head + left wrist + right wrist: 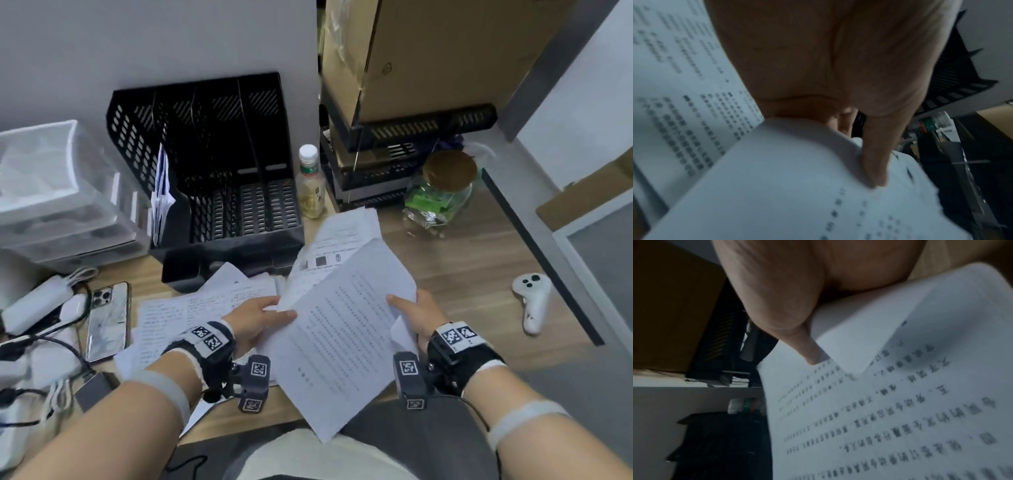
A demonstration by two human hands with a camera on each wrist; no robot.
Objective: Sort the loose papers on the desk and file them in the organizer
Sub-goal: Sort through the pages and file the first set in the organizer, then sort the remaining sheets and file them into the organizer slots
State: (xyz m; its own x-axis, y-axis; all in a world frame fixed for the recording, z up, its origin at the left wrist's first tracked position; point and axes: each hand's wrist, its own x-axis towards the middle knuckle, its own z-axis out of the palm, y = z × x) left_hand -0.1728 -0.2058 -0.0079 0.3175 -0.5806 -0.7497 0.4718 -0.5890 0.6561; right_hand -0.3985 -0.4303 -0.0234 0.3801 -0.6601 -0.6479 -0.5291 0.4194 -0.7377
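Thin printed papers (346,329), curled, in both hands.

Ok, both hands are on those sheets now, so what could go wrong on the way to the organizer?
1. The held sheets are fanned apart, pinched only at the edges by the left hand and right hand; one could slip from the grip.
2. The bottle stands right beside the organizer; a swinging page may tip it.
3. The loose papers still on the desk sit under the left wrist and could be dragged off.
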